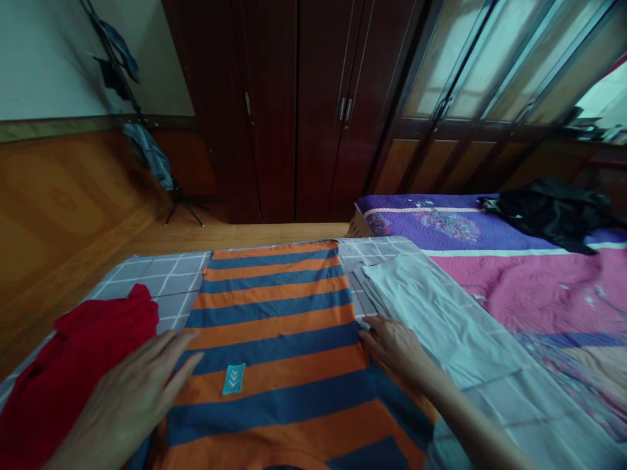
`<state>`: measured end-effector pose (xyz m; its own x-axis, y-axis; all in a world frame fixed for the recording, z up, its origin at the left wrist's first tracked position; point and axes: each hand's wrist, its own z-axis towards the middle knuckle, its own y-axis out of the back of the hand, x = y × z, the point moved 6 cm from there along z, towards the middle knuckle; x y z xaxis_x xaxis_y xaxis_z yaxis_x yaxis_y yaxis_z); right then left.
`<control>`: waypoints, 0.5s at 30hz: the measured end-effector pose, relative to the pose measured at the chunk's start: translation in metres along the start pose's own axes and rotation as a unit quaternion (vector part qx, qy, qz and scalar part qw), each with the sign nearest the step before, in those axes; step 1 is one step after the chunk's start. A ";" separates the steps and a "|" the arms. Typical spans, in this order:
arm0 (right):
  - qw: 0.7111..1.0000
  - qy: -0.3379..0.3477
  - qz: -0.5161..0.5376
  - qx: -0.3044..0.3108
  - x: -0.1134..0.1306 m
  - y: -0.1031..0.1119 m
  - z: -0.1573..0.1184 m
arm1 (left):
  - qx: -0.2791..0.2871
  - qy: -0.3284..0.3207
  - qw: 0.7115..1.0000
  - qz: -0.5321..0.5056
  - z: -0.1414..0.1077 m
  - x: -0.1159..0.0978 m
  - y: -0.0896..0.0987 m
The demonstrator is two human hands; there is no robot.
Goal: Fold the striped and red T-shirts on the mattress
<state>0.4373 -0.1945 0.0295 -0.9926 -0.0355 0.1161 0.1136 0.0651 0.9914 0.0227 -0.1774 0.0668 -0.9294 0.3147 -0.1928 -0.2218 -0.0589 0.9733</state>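
An orange and blue striped shirt (274,339) lies spread flat in front of me, its neckline at the bottom edge of the view and a small teal patch (234,379) on its left side. My left hand (142,378) hovers by the shirt's left edge, fingers stretched out and thumb apart, holding nothing. At the opposite edge, my right hand (392,339) has its fingertips at the side of the shirt; its fingers are bent but spread, and no cloth shows gripped in them. Part of the right sleeve is hidden under my forearm.
Crumpled red cloth (108,326) lies left of the shirt, and folded pale cloth (431,307) lies right, both on a grey checked sheet (147,267). Beyond are a purple and pink bed cover (529,287) with a black garment (548,209), a dark wardrobe (294,117) and a thin stand (179,196).
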 end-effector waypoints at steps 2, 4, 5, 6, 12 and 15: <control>0.999 -0.003 0.035 0.001 0.002 0.001 -0.006 | -0.002 -0.118 0.993 -0.017 0.050 -0.062 0.008; 0.998 -0.006 0.068 -0.015 0.003 0.005 -0.010 | 0.007 -0.207 0.977 -0.046 0.101 -0.118 0.003; 0.996 -0.012 0.087 -0.026 0.002 0.008 -0.013 | 0.012 -0.235 0.970 -0.063 0.126 -0.141 -0.005; 0.993 -0.021 0.113 -0.034 0.001 0.010 -0.016 | 0.020 -0.247 0.966 -0.076 0.151 -0.161 -0.015; 0.965 -0.054 0.255 -0.040 -0.003 0.011 -0.041 | 0.035 -0.196 0.977 -0.077 0.276 -0.240 -0.083; 0.963 -0.038 0.261 -0.062 0.002 0.006 -0.047 | 0.046 -0.168 0.983 -0.050 0.314 -0.264 -0.107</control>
<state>0.4383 -0.2412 0.0383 -0.7983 0.0435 0.6007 0.5978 -0.0646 0.7990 0.3849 0.0433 0.0529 -0.7508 0.6105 -0.2522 -0.2656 0.0705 0.9615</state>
